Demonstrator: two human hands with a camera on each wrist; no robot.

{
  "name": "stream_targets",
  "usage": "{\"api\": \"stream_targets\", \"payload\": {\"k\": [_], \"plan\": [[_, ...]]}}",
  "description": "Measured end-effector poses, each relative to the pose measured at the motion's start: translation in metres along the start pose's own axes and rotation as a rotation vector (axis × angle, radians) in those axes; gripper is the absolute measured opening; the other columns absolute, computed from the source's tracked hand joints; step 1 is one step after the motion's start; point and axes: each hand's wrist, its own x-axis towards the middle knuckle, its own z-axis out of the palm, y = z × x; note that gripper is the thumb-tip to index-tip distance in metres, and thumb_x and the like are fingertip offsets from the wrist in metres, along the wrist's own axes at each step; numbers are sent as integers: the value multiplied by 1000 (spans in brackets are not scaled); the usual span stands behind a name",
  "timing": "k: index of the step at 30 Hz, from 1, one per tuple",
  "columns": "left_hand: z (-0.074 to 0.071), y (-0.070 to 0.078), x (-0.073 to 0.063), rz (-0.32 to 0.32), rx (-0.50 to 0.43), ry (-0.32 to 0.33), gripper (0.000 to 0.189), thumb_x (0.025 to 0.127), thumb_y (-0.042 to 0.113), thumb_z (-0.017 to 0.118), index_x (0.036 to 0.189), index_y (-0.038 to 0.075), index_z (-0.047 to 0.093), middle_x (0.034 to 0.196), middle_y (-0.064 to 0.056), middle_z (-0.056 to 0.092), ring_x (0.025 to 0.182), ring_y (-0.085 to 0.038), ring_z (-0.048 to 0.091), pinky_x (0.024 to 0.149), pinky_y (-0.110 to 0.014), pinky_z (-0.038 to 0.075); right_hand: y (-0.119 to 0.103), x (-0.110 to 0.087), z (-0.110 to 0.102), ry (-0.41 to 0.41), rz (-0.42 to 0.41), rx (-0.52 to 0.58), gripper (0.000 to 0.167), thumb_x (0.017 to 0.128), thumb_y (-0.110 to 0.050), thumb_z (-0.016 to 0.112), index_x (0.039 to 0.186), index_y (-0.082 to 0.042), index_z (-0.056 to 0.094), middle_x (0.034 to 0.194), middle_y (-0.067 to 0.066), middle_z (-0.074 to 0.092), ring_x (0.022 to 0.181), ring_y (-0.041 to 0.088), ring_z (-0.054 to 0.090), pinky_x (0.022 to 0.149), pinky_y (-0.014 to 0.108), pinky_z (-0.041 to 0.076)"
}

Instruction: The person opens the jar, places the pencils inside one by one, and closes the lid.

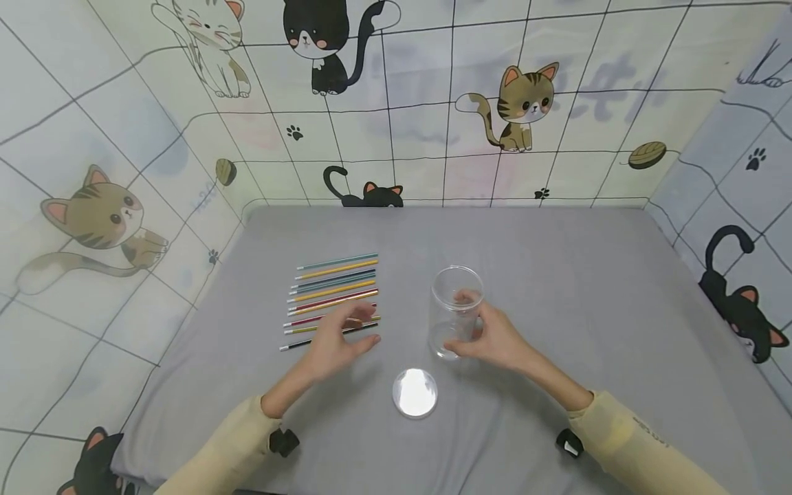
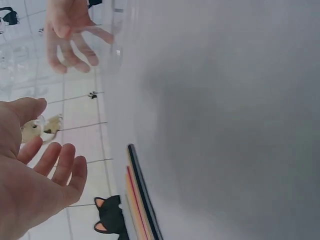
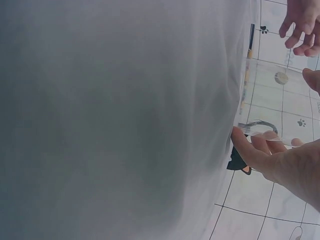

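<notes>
A tall clear jar (image 1: 447, 317) stands upright on the grey cloth, its mouth uncovered. My right hand (image 1: 495, 338) grips it from the right side, thumb at the front and fingers round the back. In the right wrist view the see-through wall lies between the thumb and fingers (image 3: 260, 152). My left hand (image 1: 339, 344) hovers over the right ends of the lower pencils (image 1: 334, 289), thumb spread from bent fingers, holding nothing. Several pencils in blue, yellow, red and black lie in a loose row. A round shiny lid (image 1: 415, 393) lies flat between the two forearms.
Grey cloth (image 1: 557, 261) covers the table. Cat-printed sheets (image 1: 421, 130) rise behind it and on both sides. A dark object's edge (image 1: 256, 491) shows at the bottom of the head view, near the left sleeve.
</notes>
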Motion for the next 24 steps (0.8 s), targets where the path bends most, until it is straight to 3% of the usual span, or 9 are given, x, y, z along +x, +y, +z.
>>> {"api": "stream_targets", "payload": {"k": [7,14,24], "plan": [[-4,-15,5,-21,-54,-28,48,75,-9,82,118,0,63,112,-18,65,102,-37,64,83,-55,54,-2,1,0,-6,1,-11,74,72,-12,88,133,-3,47,133,17,56,108,30,59,71,34,57],[-7,-27,11,-112,-87,-104,47,78,-8,80,120,-2,61,112,-23,63,102,-41,64,87,-54,53,-1,0,0,-10,3,-1,74,72,-11,88,133,-3,47,132,16,56,109,33,59,72,38,58],[-6,-34,11,-49,27,-125,45,77,-9,80,118,-6,60,112,-23,63,101,-40,62,87,-47,55,-1,0,0,-5,9,-21,74,72,-12,88,133,-4,47,132,15,57,107,32,60,71,38,58]]}}
